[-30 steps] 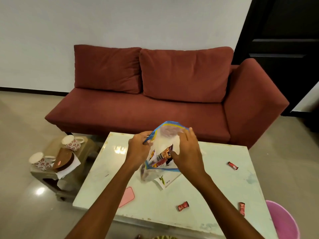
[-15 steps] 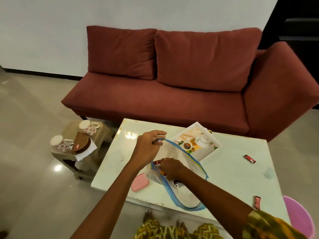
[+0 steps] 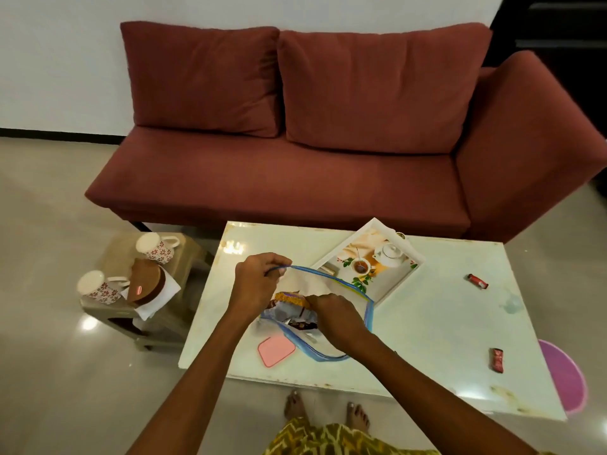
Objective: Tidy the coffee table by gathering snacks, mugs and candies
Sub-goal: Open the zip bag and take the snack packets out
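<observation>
**Snacks going into a zip bag on the coffee table**

The left hand point(image 3: 254, 284) was pinched closed on the blue-edged rim of a clear zip bag point(image 3: 341, 287), holding its mouth open above the pale coffee table point(image 3: 427, 323). The right hand point(image 3: 338, 318) was reached into the bag's mouth, its fingers curled around snack packets point(image 3: 290, 307) inside; how firmly it held them could not be told. A pink lid point(image 3: 276, 350) lay on the table just beside the bag, toward the near edge. A printed tray point(image 3: 371, 261) with a teapot picture sat behind the bag, touching it. Two red wrapped candies lay well apart on the right side of the table: one point(image 3: 477, 281) farther back, one point(image 3: 496, 359) near the front edge. On a low stool point(image 3: 157, 323) to the left stood two patterned mugs point(image 3: 157, 247) point(image 3: 97, 286) beside a brown container point(image 3: 146, 285) resting on white paper. A red sofa point(image 3: 295, 178) stood behind the table.
</observation>
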